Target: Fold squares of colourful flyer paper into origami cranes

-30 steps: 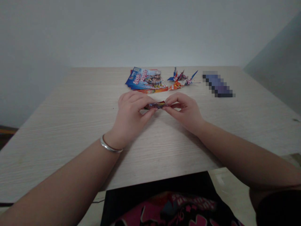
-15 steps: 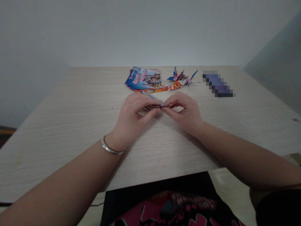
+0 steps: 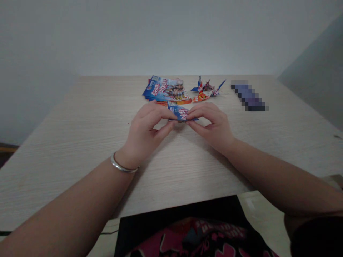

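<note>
Between my hands is a folded printed paper (image 3: 178, 111), blue with red and white lettering, its folded edge toward me. My left hand (image 3: 150, 123) pinches the left end between thumb and fingers. At the other end, the thumb and fingertips of my right hand (image 3: 211, 121) are closed on the same paper. Both hands are just above or on the table; the paper's underside is hidden. Directly beyond lies a stack of printed leaflets (image 3: 166, 89), blue on top with orange-edged sheets beneath.
Several folded paper cranes (image 3: 205, 92) in blue, red and orange stand right of the stack. Farther right, a pixelated dark flat object (image 3: 249, 95) lies on the pale wood-grain table (image 3: 80, 132). A wall (image 3: 171, 35) rises behind the table.
The paper has turned so more of its blue lettered face shows. My left hand has shifted slightly left, and the gap between my two hands' fingertips is wider.
</note>
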Demonstrator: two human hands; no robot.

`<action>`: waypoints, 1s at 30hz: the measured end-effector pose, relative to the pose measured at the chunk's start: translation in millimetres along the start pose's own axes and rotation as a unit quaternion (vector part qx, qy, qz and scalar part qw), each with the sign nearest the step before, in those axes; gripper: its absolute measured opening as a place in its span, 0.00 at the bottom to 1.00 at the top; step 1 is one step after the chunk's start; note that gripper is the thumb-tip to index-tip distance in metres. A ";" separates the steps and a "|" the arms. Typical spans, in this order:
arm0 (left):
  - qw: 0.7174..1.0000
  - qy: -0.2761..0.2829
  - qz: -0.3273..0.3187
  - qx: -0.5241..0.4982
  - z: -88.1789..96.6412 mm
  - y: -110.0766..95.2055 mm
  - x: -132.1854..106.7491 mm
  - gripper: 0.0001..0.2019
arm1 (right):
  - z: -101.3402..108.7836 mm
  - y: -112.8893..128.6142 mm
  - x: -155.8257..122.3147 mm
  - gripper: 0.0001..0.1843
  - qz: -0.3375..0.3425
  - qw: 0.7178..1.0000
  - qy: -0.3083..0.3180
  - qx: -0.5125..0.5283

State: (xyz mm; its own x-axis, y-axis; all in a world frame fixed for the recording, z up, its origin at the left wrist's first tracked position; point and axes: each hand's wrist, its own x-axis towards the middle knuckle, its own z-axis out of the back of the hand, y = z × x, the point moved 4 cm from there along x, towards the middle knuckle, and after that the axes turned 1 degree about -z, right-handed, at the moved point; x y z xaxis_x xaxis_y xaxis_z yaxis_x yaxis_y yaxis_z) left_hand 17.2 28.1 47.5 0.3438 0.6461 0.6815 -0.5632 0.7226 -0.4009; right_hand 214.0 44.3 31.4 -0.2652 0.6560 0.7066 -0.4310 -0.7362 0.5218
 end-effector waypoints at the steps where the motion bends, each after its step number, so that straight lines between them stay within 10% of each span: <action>1: 1.000 0.004 -0.008 0.021 0.4 0.1 0.9 0.07 | 1.1 -0.7 0.1 0.01 0.003 1.000 -0.001 -0.008; 30: 0.990 -0.009 -0.092 0.107 -5.4 0.3 0.2 0.09 | 4.1 10.7 0.0 0.04 0.106 0.992 -0.031 -0.056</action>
State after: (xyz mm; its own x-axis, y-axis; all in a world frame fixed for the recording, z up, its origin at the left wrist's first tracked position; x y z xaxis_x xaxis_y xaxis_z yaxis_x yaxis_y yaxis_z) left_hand 21.2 29.9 44.2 0.4435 0.5019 0.7426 -0.6389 0.7581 -0.1308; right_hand 212.9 35.7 39.0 -0.3086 0.4746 0.8243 -0.4654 -0.8312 0.3043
